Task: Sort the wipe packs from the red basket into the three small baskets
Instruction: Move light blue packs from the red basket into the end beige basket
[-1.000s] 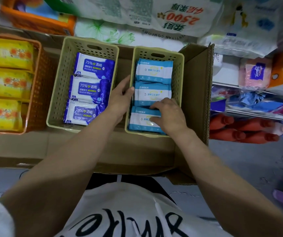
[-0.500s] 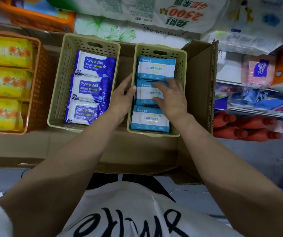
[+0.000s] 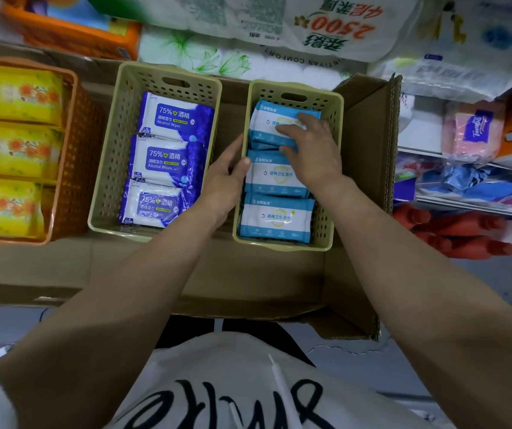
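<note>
Three light-blue wipe packs lie in a row in the right beige basket. My right hand rests on the far light-blue pack, fingers spread over its top. My left hand grips that basket's left rim, thumb inside, fingers outside. The middle light-blue pack and the near one lie flat. The middle beige basket holds three dark-blue alcohol wipe packs. On the left, an orange basket contains yellow packs.
All three baskets sit in an open cardboard box whose right flap stands up beside the right basket. Bagged tissue packs are stacked behind. Shelves with pink tissue packs and red bottles are on the right.
My right hand has moved from the near light-blue pack over the middle one to the far pack. My left hand stayed at the basket's left rim.
</note>
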